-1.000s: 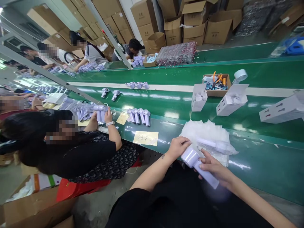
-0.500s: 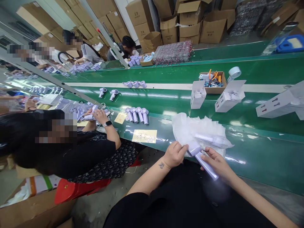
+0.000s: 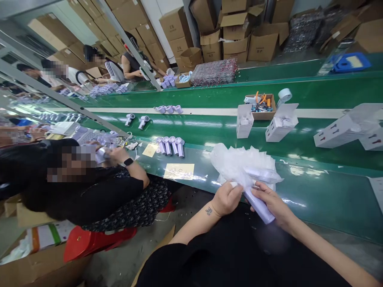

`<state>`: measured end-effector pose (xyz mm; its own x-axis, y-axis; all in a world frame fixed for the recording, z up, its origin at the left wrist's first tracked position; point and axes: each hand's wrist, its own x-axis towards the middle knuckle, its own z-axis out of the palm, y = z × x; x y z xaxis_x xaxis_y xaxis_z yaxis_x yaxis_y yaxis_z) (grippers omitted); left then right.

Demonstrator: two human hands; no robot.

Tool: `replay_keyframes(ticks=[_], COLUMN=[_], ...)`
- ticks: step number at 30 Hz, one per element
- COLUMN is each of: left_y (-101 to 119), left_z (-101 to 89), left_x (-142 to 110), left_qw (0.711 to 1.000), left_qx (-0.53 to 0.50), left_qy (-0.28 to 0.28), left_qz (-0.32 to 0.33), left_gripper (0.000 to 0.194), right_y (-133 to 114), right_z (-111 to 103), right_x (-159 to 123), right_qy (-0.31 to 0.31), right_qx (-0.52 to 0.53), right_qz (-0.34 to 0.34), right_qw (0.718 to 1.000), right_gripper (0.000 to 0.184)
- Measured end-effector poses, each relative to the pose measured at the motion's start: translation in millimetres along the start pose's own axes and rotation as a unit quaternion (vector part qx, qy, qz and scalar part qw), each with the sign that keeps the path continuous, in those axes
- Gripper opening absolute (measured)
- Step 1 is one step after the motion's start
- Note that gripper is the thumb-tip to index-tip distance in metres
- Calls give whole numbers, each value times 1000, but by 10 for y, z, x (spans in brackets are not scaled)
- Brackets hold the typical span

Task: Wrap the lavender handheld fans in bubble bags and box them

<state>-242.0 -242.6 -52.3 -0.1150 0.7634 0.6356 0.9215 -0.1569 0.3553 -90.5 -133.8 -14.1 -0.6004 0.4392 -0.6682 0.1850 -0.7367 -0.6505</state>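
My right hand [image 3: 271, 203] is closed round the handle of a lilac hand-held fan [image 3: 259, 209], at the near edge of the green belt. The fan's head is inside a thin clear plastic bag [image 3: 239, 175], and my left hand [image 3: 226, 198] pinches the bag's edge beside it. A heap of the same clear bags [image 3: 242, 159] lies on the belt just beyond my hands, with one bagged fan [image 3: 263, 174] on top of it.
A row of lilac fans [image 3: 171, 145] and two yellow paper notes [image 3: 178, 170] lie on the belt to my left. White cartons [image 3: 279, 123] and a small box of tools [image 3: 259, 105] ride the far lane. A seated co-worker [image 3: 89, 187] works at my left. Cardboard boxes [image 3: 236, 36] are stacked behind.
The fan's head has gone into the clear bag as my left hand drew the bag over it. The co-worker lowered the fans they held. The cartons drifted left.
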Motion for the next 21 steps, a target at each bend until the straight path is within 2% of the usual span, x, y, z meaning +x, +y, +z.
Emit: replay_keyframes(ticks=[2,6,9,11,13,15,18,19,21], left_y=[68,304,477,582,689,800,968,1022,1119], left_z=[33,179,321,407,478,542,650,694,795], left_x=[21,269,595,785,915,986,1026,1031,1036], left_qw=[999,988,977,964,945,923,880,860,814], left_qx=[-16,-113,-177,-218,-257,-284,-329,-346,-377], left_qy=[-3,-94,-120,-148,-202,-256,-337,-365,-412], left_qz=[-49,47,-17,-30,-20,-37,-66,-83,-159], left_gripper=[22,19,22,23,22,19,16,16,16], right_y=[-52,-168,-237,-248,-226,-173,-47,4,107], right_z=[-77,-231,-365,-483,-623,-767,-953,-1007,-1110], right_x=[-68,-244,-421,-538,-633,-701,-767,-788,-850], right_qy=[19,61,106,123,126,128,125,135,185], right_qx=[14,82,149,188,231,264,257,242,193], right_qz=[-21,-30,7,41,59,56,53,49,25], right_qw=[1000,994,983,974,963,954,957,960,963], right_gripper=[42,37,29,24,21,21,13,12,18])
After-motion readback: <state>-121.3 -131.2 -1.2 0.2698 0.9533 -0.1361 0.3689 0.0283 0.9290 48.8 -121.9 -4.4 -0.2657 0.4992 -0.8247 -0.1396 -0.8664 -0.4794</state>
